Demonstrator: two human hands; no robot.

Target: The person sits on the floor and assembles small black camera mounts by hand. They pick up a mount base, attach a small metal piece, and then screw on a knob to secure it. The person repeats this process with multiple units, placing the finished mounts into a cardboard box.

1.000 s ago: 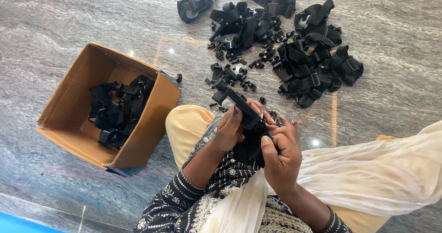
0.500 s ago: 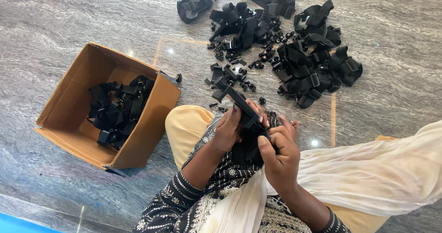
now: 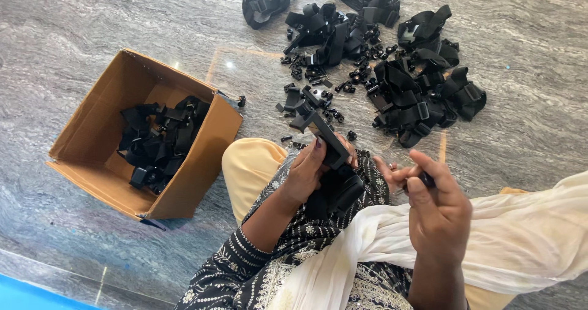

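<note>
I sit on a grey marble floor. My left hand (image 3: pixel 313 168) grips a long black plastic mount (image 3: pixel 327 137) with a strap hanging from it, held over my lap. My right hand (image 3: pixel 436 207) is off to the right of it, fingers pinched on a small black part (image 3: pixel 425 179) that is mostly hidden by the thumb and finger. The two hands are apart.
An open cardboard box (image 3: pixel 98 117) with black strap assemblies inside stands at my left. A heap of black straps and mounts (image 3: pixel 422 86) lies ahead at right, with small black screws and clips (image 3: pixel 318 86) scattered before it. A white cloth (image 3: pixel 527 242) drapes over my right leg.
My right hand has come off the black mount and moved right, pinching a small part. My left hand keeps the mount in nearly the same place.
</note>
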